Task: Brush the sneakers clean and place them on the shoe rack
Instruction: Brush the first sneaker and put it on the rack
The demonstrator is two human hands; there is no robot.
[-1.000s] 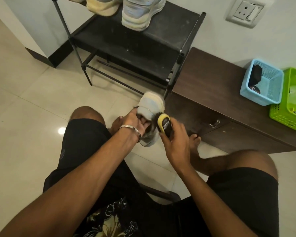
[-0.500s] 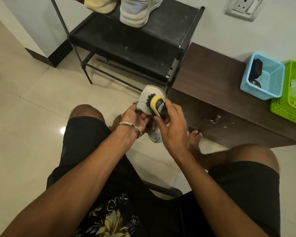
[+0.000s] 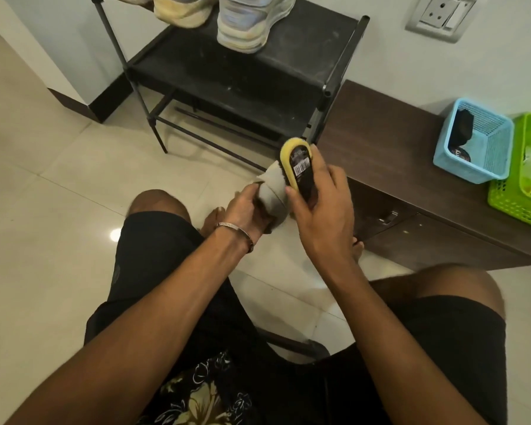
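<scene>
A grey sneaker [image 3: 272, 191] is held above the floor between my knees, gripped from the left by my left hand [image 3: 244, 208]. My right hand [image 3: 322, 204] grips a yellow-backed shoe brush [image 3: 298, 167], whose bristles press against the sneaker's far right side. The black shoe rack [image 3: 227, 84] stands just beyond, against the wall. On its top shelf sit a pale grey sneaker [image 3: 249, 23] and a yellowish one [image 3: 181, 10], both cut off by the frame's top edge.
A low dark wooden cabinet [image 3: 390, 161] runs to the right of the rack. On it stand a blue basket [image 3: 485, 148] holding a dark item and a green basket [image 3: 528, 179]. Light floor tiles [image 3: 59, 179] spread to the left. A wall socket [image 3: 439, 13] sits above the cabinet.
The brush has travelled up along the sneaker, from its lower side toward its far tip. My left hand has kept its hold, and the shoe has turned a little.
</scene>
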